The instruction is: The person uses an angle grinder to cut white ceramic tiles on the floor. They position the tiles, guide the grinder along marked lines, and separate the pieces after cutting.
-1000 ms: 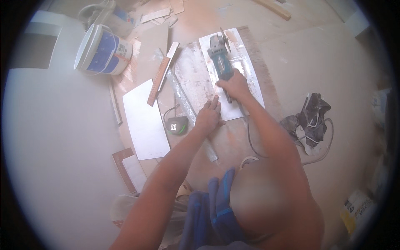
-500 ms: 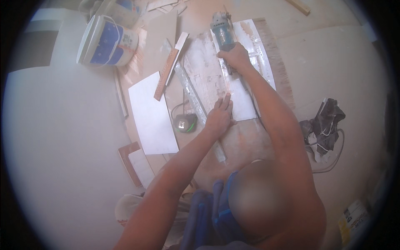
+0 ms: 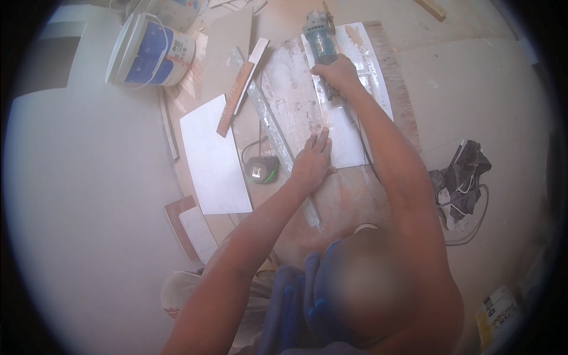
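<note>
In my right hand (image 3: 341,78) is a teal angle grinder (image 3: 322,44), gripped round its body with the grey head pointing away from me. It is over a white tile (image 3: 346,139) that lies on a dusty, worn board (image 3: 290,77). My left hand (image 3: 312,160) lies flat with fingers stretched, near the tile's left edge. Close to that hand, a long dusty metal bar (image 3: 272,127) runs slantwise. The grinder's cord (image 3: 368,151) trails back under my right forearm. Whether the disc touches the tile is hidden.
Left of the bar are a black tape measure (image 3: 262,170), a white tile piece (image 3: 216,160) and narrow brown-and-white strips (image 3: 239,89). Buckets (image 3: 157,53) stand at the back left. A black bag with cord (image 3: 467,177) lies at right, a wood stick (image 3: 431,9) at the far right.
The whole view has shifted slightly. My right hand still grips the grinder, and my left hand stays flat in about the same place.
</note>
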Motion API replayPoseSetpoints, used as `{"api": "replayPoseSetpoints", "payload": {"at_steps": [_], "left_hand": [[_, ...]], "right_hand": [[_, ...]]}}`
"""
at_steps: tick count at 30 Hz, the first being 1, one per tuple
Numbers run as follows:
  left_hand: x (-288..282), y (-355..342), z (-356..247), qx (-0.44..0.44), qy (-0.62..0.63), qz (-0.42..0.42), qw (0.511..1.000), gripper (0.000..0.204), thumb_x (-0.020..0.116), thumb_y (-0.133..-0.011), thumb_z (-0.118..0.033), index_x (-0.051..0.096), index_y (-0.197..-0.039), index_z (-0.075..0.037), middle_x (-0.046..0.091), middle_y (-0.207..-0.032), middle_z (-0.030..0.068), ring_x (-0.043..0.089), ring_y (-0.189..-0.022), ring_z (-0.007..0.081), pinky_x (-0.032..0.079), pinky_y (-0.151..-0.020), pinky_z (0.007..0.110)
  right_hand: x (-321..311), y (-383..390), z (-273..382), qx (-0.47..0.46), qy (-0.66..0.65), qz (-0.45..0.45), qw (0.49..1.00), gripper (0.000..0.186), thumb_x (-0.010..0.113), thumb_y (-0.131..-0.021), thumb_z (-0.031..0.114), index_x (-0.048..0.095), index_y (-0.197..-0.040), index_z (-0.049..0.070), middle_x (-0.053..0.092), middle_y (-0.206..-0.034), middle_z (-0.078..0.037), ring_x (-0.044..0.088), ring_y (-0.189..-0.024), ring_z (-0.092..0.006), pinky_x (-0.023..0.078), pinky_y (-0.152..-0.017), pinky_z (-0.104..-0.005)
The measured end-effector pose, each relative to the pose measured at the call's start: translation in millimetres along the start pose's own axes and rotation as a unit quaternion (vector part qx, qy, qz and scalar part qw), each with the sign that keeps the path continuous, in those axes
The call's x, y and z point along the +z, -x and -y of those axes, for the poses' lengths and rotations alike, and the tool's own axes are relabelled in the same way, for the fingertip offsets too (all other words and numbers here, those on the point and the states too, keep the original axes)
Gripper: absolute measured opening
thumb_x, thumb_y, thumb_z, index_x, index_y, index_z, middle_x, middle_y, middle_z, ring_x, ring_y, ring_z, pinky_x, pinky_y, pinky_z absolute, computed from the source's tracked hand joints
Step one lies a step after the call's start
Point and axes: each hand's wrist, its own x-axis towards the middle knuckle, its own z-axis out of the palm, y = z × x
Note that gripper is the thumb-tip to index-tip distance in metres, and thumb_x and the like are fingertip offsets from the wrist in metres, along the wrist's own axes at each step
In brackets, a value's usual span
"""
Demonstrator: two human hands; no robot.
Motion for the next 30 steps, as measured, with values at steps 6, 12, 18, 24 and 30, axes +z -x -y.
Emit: {"api": "replayPoseSetpoints", "payload": {"at_steps": [6, 12, 18, 24, 30], "left_hand": [[-3.0, -1.1, -3.4, -0.008, 0.008, 0.012, 1.0, 0.081, 0.082, -0.075, -0.032, 0.046, -0.138, 0.006, 0.031, -0.158, 0.0193, 0.042, -0.137, 0.0418, 0.044, -0.111, 0.044], [3.0, -0.6, 1.0, 0.002, -0.007, 0.001, 1.0, 0.082, 0.082, -0.075, -0.034, 0.046, -0.138, 0.006, 0.031, -0.157, 0.0201, 0.042, -0.136, 0.0414, 0.043, -0.111, 0.043], [0.2, 0.0, -0.7, 0.002, -0.014, 0.0, 1.0, 0.082, 0.082, -0.075, -0.035, 0.047, -0.137, 0.006, 0.032, -0.157, 0.0208, 0.044, -0.134, 0.0412, 0.044, -0.11, 0.042], [1.4, 0.2, 0.4, 0.007, -0.013, -0.012, 1.0, 0.082, 0.083, -0.074, -0.033, 0.047, -0.136, 0.006, 0.033, -0.156, 0.0208, 0.045, -0.134, 0.042, 0.045, -0.109, 0.043], [-4.5, -1.7, -3.8, -0.003, -0.007, 0.006, 1.0, 0.083, 0.083, -0.074, -0.033, 0.047, -0.137, 0.006, 0.032, -0.157, 0.0198, 0.044, -0.135, 0.042, 0.045, -0.11, 0.043]], "right_hand": [[-1.1, 0.6, 0.2, 0.005, 0.0, -0.014, 1.0, 0.058, 0.083, -0.066, 0.032, 0.067, -0.106, -0.007, 0.072, -0.095, -0.018, 0.071, -0.083, -0.0251, 0.055, -0.073, -0.0347], [-5.0, 3.5, 7.5, 0.01, -0.009, 0.021, 1.0, 0.056, 0.082, -0.067, 0.032, 0.069, -0.105, -0.007, 0.072, -0.094, -0.017, 0.071, -0.082, -0.025, 0.055, -0.071, -0.0354], [-1.6, -4.0, 4.8, 0.023, -0.009, 0.028, 0.999, 0.052, 0.082, -0.067, 0.031, 0.071, -0.103, -0.005, 0.073, -0.093, -0.016, 0.071, -0.08, -0.0249, 0.054, -0.071, -0.0359], [-2.3, -3.3, 7.6, 0.036, -0.007, 0.041, 0.998, 0.052, 0.081, -0.067, 0.031, 0.072, -0.102, -0.006, 0.072, -0.092, -0.016, 0.07, -0.079, -0.0244, 0.054, -0.07, -0.0361], [-1.6, -9.4, 2.3, 0.04, 0.001, 0.027, 0.999, 0.056, 0.082, -0.065, 0.032, 0.071, -0.102, -0.009, 0.072, -0.093, -0.018, 0.07, -0.079, -0.0252, 0.054, -0.069, -0.0362]]}}
